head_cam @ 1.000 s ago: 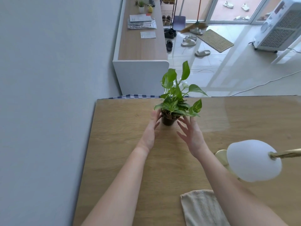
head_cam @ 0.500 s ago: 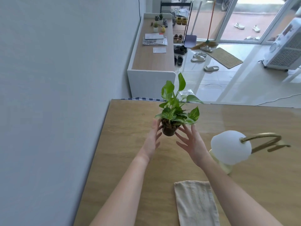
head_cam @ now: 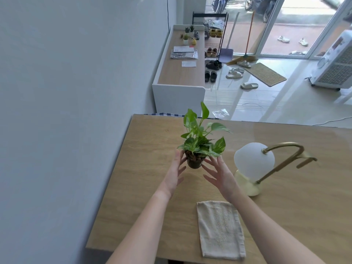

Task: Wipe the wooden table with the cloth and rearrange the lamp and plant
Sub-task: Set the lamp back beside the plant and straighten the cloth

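Note:
A small leafy plant (head_cam: 200, 138) in a dark pot (head_cam: 194, 162) is over the left-middle of the wooden table (head_cam: 144, 168). My left hand (head_cam: 174, 174) presses the pot's left side. My right hand (head_cam: 221, 176) touches its right side with thumb and fingertips, the fingers splayed. Whether the pot rests on the table or is lifted slightly, I cannot tell. A lamp (head_cam: 254, 161) with a white globe shade and a curved brass arm stands to the right of the plant. A beige folded cloth (head_cam: 220, 229) lies near the front edge, under my right forearm.
A grey wall (head_cam: 66, 111) runs along the table's left edge. Beyond the far edge stands a long low cabinet (head_cam: 181, 79) with papers and small pots on it. Shoes, a doormat and a white fan unit (head_cam: 335, 67) are on the tiled floor.
The plant, held between both hands, now sits farther from the table's far edge and nearer to me. My view has pulled back and up, so the whole lamp and cloth show.

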Tool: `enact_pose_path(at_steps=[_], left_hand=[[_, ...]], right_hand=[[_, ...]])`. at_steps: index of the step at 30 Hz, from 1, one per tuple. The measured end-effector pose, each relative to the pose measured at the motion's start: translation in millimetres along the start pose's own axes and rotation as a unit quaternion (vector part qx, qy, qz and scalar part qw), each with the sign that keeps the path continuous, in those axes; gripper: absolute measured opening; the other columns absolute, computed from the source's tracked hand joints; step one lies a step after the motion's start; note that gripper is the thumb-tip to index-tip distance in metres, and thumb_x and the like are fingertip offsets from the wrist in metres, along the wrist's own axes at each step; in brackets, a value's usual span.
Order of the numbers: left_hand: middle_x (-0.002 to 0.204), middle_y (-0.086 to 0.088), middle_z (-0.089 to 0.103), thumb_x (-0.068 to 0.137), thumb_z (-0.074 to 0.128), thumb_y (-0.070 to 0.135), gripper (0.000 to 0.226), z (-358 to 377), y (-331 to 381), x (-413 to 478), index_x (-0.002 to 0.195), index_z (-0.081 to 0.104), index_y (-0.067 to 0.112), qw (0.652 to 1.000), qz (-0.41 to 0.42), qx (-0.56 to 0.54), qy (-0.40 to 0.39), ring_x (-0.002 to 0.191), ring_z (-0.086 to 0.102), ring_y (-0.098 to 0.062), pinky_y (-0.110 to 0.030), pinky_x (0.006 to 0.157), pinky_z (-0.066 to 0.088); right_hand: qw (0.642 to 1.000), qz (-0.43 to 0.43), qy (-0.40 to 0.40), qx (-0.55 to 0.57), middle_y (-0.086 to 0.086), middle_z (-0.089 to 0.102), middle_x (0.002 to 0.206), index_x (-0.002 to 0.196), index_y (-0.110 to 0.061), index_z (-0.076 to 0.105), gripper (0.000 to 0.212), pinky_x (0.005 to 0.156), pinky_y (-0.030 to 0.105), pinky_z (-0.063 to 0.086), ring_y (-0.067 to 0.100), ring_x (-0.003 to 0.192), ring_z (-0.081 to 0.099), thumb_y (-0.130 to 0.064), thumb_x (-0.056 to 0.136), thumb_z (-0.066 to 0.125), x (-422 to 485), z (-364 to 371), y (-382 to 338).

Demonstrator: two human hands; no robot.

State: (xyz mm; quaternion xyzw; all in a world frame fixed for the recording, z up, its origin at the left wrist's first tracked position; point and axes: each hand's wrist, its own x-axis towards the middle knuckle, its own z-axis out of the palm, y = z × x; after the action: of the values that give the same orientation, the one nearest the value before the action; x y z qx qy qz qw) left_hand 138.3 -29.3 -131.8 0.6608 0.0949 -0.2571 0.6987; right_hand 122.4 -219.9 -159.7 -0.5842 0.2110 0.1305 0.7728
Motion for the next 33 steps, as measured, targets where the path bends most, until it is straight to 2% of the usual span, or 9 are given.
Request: enact_pose_path(at_steps=[7,13,19,23,25,26,28,31,33], left_hand=[[0.154,0.024,0.048,0.098,0.02,0.083,0.069,7.5,-18.3,-14.5,0.159,0.035,0.055,0.999,-0.026,-0.003,0.024,0.147,0.045,-0.02,-0.059,0.124,0.031],[0.155,0.019,0.049,0.101,0.02,0.077,0.068,10.6,-32.8,-22.5,0.161,0.035,0.048,0.999,-0.026,-0.005,0.031,0.147,0.046,-0.02,-0.056,0.126,0.03],[0.164,0.013,0.043,0.101,0.023,0.076,0.044,12.8,-46.2,-27.8,0.14,0.038,0.062,0.999,-0.022,0.015,0.027,0.148,0.044,-0.022,-0.056,0.129,0.026],[0.163,0.011,0.045,0.099,0.025,0.077,0.063,12.4,-51.8,-30.7,0.156,0.036,0.05,0.999,-0.023,0.019,0.032,0.146,0.046,-0.023,-0.056,0.126,0.031],[0.16,0.009,0.048,0.099,0.026,0.077,0.069,11.9,-53.7,-32.8,0.16,0.037,0.046,0.999,-0.022,0.019,0.037,0.144,0.047,-0.023,-0.055,0.123,0.034],[0.157,0.008,0.05,0.1,0.027,0.077,0.067,11.8,-55.0,-33.2,0.159,0.038,0.046,0.999,-0.019,0.015,0.042,0.142,0.048,-0.023,-0.054,0.122,0.036],[0.15,0.007,0.054,0.102,0.031,0.078,0.063,11.3,-62.2,-32.7,0.155,0.042,0.046,0.998,-0.014,-0.002,0.062,0.136,0.051,-0.022,-0.054,0.12,0.039],[0.136,0.007,0.063,0.105,0.049,0.063,0.04,8.8,-82.5,-30.3,0.137,0.058,0.04,0.993,-0.011,0.056,0.107,0.126,0.058,-0.017,-0.045,0.112,0.047],[0.121,0.006,0.069,0.104,0.065,0.042,0.023,7.5,-96.3,-29.1,0.123,0.066,0.031,0.978,-0.003,0.181,0.106,0.113,0.064,-0.015,-0.03,0.095,0.051]], right_hand=[[1.0,0.015,-0.001,0.004,-0.008,0.064,0.147,0.144,-0.031,0.056,0.058,0.109,0.043,0.053,0.017,0.133,0.063,-0.066,0.098,0.047,-12.8,-6.8,20.3],[1.0,0.025,-0.003,0.009,-0.009,0.065,0.145,0.141,-0.032,0.059,0.045,0.112,0.044,0.051,0.016,0.133,0.063,-0.057,0.109,0.041,-20.9,-12.8,33.4],[0.998,0.047,0.008,0.033,-0.002,0.065,0.146,0.137,-0.027,0.063,0.034,0.11,0.044,0.052,0.02,0.132,0.064,-0.041,0.114,0.042,-22.6,-20.1,46.9],[0.998,0.061,0.015,0.009,0.003,0.067,0.14,0.124,-0.026,0.067,0.028,0.112,0.045,0.051,0.024,0.132,0.063,-0.036,0.114,0.042,-23.7,-21.1,39.7],[0.995,0.039,0.03,-0.091,0.005,0.066,0.139,0.117,-0.028,0.068,0.023,0.111,0.042,0.051,0.021,0.131,0.062,-0.029,0.113,0.045,-26.1,-25.5,36.5],[0.982,-0.006,0.039,-0.184,0.002,0.068,0.135,0.118,-0.026,0.07,0.02,0.108,0.038,0.051,0.016,0.126,0.063,-0.028,0.111,0.051,-28.6,-30.3,36.9],[0.919,-0.101,0.064,-0.376,-0.007,0.068,0.125,0.128,-0.02,0.073,0.025,0.102,0.032,0.049,0.008,0.117,0.062,-0.028,0.106,0.063,-36.6,-44.9,42.4],[0.857,-0.139,0.094,-0.488,-0.012,0.062,0.114,0.129,-0.023,0.072,0.028,0.093,0.028,0.047,0.007,0.112,0.058,-0.021,0.101,0.067,-54.8,-68.9,55.4],[0.827,-0.116,0.098,-0.541,-0.013,0.059,0.112,0.125,-0.024,0.072,0.026,0.095,0.03,0.048,0.011,0.116,0.056,-0.024,0.1,0.066,-62.8,-85.3,63.9]])
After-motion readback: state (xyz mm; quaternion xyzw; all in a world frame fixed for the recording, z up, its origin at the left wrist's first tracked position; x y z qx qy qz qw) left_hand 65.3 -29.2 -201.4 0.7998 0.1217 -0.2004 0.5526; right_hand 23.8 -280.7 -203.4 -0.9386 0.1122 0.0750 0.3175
